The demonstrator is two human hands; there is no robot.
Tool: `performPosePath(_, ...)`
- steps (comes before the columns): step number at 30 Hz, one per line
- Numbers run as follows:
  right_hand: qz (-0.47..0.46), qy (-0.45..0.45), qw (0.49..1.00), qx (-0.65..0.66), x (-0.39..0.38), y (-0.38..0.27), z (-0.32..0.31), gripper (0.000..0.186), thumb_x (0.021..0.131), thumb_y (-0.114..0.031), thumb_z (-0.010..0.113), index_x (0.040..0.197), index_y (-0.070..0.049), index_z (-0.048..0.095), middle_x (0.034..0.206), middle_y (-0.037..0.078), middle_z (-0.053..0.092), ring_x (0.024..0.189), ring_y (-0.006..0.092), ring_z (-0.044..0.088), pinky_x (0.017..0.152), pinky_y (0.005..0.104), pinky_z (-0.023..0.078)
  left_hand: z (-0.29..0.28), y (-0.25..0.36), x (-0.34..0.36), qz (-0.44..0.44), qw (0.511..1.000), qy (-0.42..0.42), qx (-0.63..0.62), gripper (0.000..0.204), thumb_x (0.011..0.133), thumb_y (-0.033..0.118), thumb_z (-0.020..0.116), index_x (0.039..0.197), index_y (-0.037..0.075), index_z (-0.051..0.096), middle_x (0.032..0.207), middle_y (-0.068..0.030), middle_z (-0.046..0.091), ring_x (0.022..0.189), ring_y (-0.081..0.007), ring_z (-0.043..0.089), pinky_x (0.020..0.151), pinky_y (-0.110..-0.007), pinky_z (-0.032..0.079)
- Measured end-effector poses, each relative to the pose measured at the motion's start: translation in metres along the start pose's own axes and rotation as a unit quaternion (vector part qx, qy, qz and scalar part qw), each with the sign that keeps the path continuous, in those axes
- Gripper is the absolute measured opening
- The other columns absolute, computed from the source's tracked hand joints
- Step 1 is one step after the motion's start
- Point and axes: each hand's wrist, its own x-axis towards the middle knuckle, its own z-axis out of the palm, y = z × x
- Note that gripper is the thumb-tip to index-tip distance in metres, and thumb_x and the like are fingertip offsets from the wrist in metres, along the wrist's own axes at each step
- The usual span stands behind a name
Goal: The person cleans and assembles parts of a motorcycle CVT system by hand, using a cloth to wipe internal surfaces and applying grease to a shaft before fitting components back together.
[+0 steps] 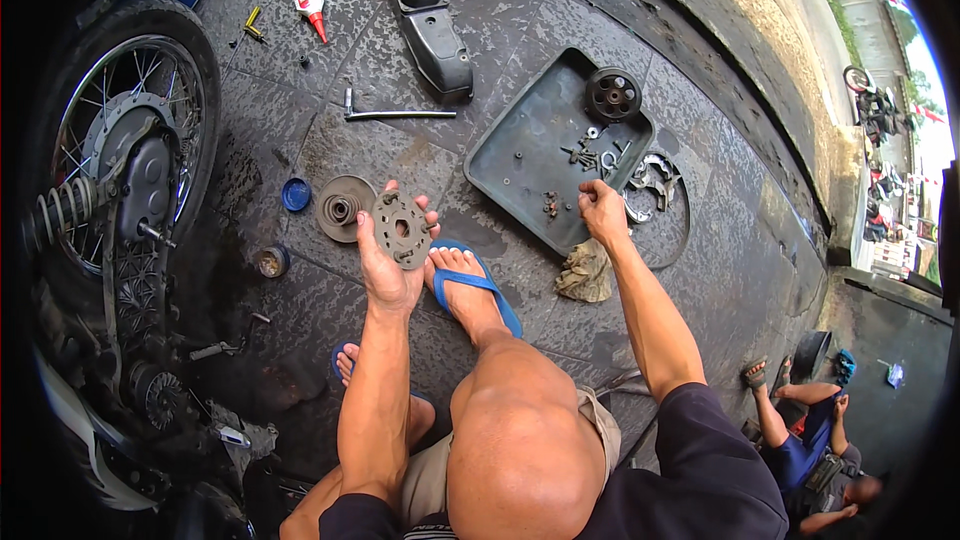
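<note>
We see the left hand (pixel 385 265) raised over the dark stone paving (pixel 330 145), its fingers closed round a round metal clutch plate (pixel 402 229) with holes and small weights on its face; the plate sits upright in the palm, tilted toward us, just above the foot in a blue sandal (pixel 478 285). Just beside the plate, to its left on the ground, lies a pulley disc (pixel 342 207) with a raised hub, and further left a small blue cap (pixel 296 194). The right hand (pixel 603 210) reaches out to the near edge of a grey plastic tray (pixel 520 155), fingers curled shut; we cannot tell whether it pinches anything small. In the tray lie loose bolts (pixel 583 153) and a black round clutch drum (pixel 613 94) at its far corner. A dirty rag (pixel 586 272) lies on the paving just below the right wrist. A long L-shaped wrench (pixel 395 113) rests beyond the left hand, and past it a black engine cover (pixel 432 28). At the far left stands the rear wheel (pixel 130 130) of a motorcycle with its drive side open. Another person (pixel 805 430) sits at the lower right, well apart
</note>
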Motion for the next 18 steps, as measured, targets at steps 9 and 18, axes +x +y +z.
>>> performPosePath(9, -0.202, -0.043, 0.914, -0.348, -0.01, -0.004, 0.005, 0.013, 0.081, -0.016, 0.068, 0.089, -0.006, 0.064, 0.087, 0.014, 0.07, 0.087, 0.0344, 0.068, 0.076, 0.0469, 0.052, 0.003, 0.0, 0.004, -0.008, 1.0, -0.019, 0.013, 0.064, 0.105, 0.054, 0.024, 0.146, 0.007, 0.04, 0.118, -0.0157, 0.061, 0.1, -0.0268, 0.062, 0.088, -0.041, 0.052)
performPosePath(18, -0.127, -0.082, 0.958, -0.242, 0.0, -0.013, 0.008, 0.019, 0.081, -0.015, 0.06, 0.096, -0.003, 0.06, 0.084, 0.023, 0.069, 0.085, 0.0437, 0.068, 0.078, 0.0531, 0.054, -0.004, -0.007, 0.001, -0.015, 1.0, 0.001, -0.021, 0.062, 0.105, 0.055, 0.028, 0.147, 0.01, 0.04, 0.116, -0.0135, 0.06, 0.097, -0.0249, 0.06, 0.083, -0.039, 0.051)
